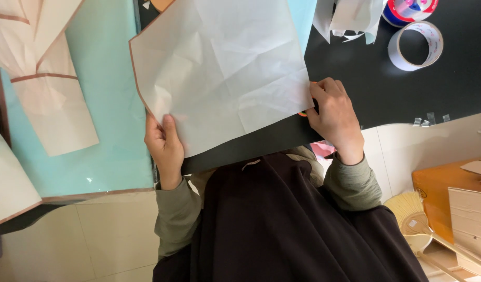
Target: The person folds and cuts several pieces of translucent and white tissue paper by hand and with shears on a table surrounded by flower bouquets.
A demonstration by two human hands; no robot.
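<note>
Head view: the left hand (165, 149) is gripping the lower left edge of a large creased white paper sheet (219, 68), thumb lying on top of it, fingers curled underneath. The right hand (332, 115) is pinching the sheet's right corner, fingers folded closed over the edge; something orange is peeking out under the fingers, too hidden to identify. The sheet is lying partly over a black table (386, 89) and partly over a pale turquoise board (112, 104), its left border trimmed in brown. A roll of clear tape (415, 46) is sitting on the table well apart from the right hand, with white paper scraps (350, 18) near it. A woven fan (407, 209) is lying on the tiled floor.
</note>
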